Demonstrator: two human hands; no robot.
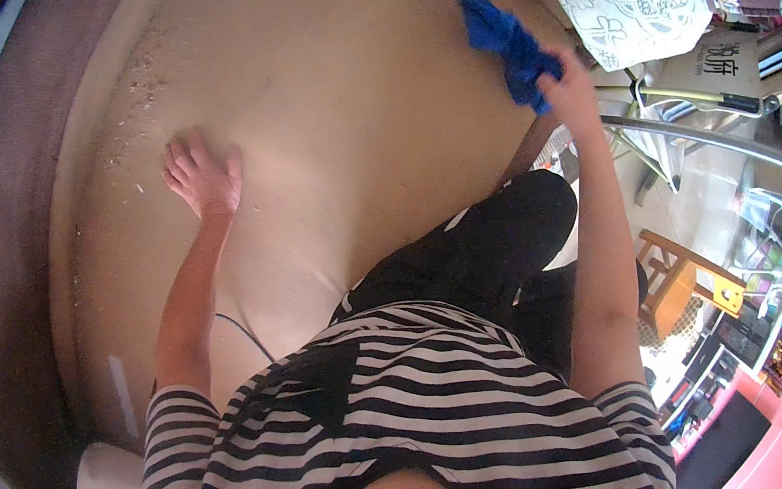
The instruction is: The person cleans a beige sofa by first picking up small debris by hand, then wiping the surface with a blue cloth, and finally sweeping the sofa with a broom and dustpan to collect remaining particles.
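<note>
My right hand (573, 93) grips one end of a crumpled blue cloth (501, 37), which trails over the far right part of a broad, smooth tan surface (348, 124). Blur softens the cloth's outline. Palm down, my left hand (203, 175) rests on the same surface with its fingers spread and nothing in them. Pale crumbs (136, 100) lie scattered to the left of that hand, along the raised border. My knee in black trousers (509, 217) is at the surface's right edge.
A dark brown raised border (18, 151) curves along the left. Thin black cable (245, 335) runs beside my body. On the right are a white printed bag (622, 13), a metal-framed rack (694, 96), a wooden chair (680, 288) and a dark flat screen (724, 454).
</note>
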